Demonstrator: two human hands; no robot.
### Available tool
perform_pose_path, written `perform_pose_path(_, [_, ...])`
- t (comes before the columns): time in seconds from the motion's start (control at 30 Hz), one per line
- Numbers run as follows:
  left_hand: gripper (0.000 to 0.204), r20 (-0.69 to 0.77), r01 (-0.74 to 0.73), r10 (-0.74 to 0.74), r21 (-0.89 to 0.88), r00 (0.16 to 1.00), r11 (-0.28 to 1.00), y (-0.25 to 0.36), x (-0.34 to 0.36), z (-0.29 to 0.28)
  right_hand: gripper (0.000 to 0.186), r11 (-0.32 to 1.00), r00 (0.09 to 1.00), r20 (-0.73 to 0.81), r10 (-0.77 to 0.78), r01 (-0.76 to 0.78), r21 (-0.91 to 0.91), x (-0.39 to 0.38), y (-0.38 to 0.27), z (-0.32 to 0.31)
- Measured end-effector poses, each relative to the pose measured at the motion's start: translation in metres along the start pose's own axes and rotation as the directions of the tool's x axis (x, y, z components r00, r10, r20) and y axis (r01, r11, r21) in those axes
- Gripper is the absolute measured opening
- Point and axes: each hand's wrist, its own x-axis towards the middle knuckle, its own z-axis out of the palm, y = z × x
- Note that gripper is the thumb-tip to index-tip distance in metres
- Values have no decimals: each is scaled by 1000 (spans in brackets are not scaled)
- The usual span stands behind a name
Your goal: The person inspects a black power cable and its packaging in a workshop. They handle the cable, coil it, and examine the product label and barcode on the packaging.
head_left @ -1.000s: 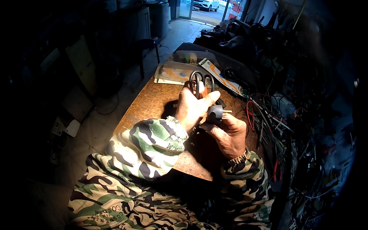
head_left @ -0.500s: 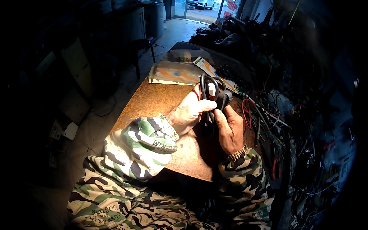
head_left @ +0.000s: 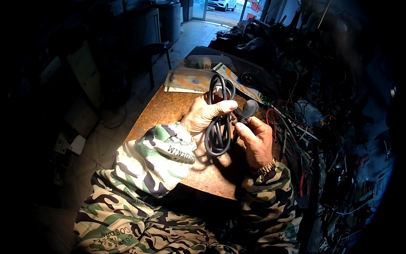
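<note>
The cord, black and wound into long loops, hangs upright above the table, over its near half, with its shadow falling on the wood below. The left hand is clamped on the loops, its thumb laid across the front of them and its fingers mostly hidden behind. Something white shows through the upper loops, above the table, too covered to identify. The plug, dark and rounded, stands tilted above the table's right side; the right hand pinches it low, at its neck, between thumb and fingers. The two hands are near each other but apart. Camouflage sleeves, the left brightly lit and the right darker, reach over the table's near edge. Toward the table's far end lie a clear packet with orange print and, to the right of it, a white and orange card set at a slant. A red wire curves along the table's right side, beside a tangle of wires. Beyond the table's far left corner stands a dark stool on a tiled floor, and farther off from the table, past a doorway, part of a white car shows.
</note>
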Motion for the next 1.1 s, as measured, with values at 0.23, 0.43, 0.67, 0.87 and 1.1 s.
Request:
perform_pose_path(0.23, [26, -46, -13, 10, -49, 999, 999, -5, 6, -9, 18, 1000, 1000, -3, 4, -4, -15, -1, -4, -2])
perform_pose_path(0.43, [18, -84, -88, 93, 63, 992, 994, -12, 11, -12, 29, 774, 933, 20, -360, 310, -551, -4, -9, 14])
perform_pose_path(0.67, [12, -83, -175, 176, 25, 981, 984, -24, 10, -10, 22, 789, 956, -21, -291, 228, -571, -10, -12, 26])
perform_pose_path(0.87, [11, -73, -180, 184, 57, 980, 982, -31, 12, -5, 28, 866, 943, -96, -320, 250, -432, -4, 3, 17])
perform_pose_path(1.1, [26, -144, 30, -10, 141, 990, 990, -19, -10, 9, 69, 998, 992, 110, -57, 55, 22, 0, -1, 30])
